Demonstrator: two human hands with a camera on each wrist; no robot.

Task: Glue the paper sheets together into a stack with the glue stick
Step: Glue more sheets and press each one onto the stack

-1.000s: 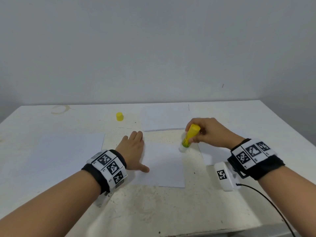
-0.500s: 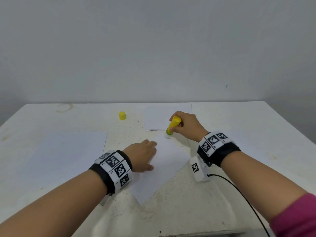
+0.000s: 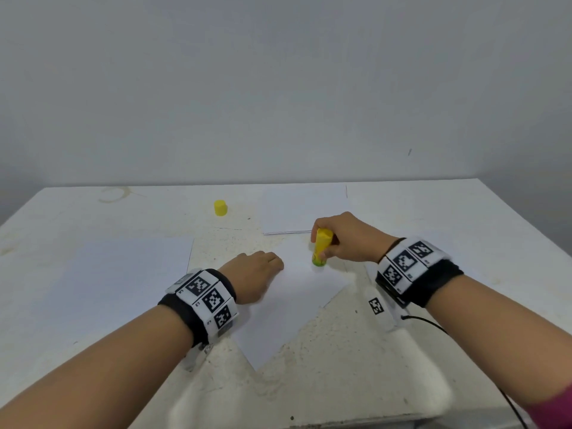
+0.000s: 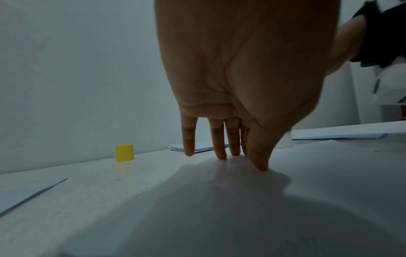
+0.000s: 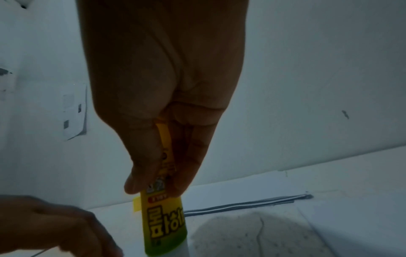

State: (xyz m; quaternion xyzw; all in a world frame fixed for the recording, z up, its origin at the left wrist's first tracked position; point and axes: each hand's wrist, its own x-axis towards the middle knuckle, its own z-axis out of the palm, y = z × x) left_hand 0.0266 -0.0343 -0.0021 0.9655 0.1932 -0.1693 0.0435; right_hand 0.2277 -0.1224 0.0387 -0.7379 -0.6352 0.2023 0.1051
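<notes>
Here, the right hand [image 3: 349, 239] pinches the glue stick [image 3: 322, 247] tip-down on a skewed paper sheet [image 3: 291, 305] that the left hand's [image 3: 253, 278] straight fingers [image 4: 220, 139] pin to the tabletop [image 3: 340, 382]; a hard drag could crease or swing it.

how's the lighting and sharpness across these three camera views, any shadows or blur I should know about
Head view: evenly lit and sharp, edges bent by the wide lens. Left wrist view: dim, the left hand throws a broad shadow over the sheet. Right wrist view: darkest, the right hand backlit, the glue stick label readable.
</notes>
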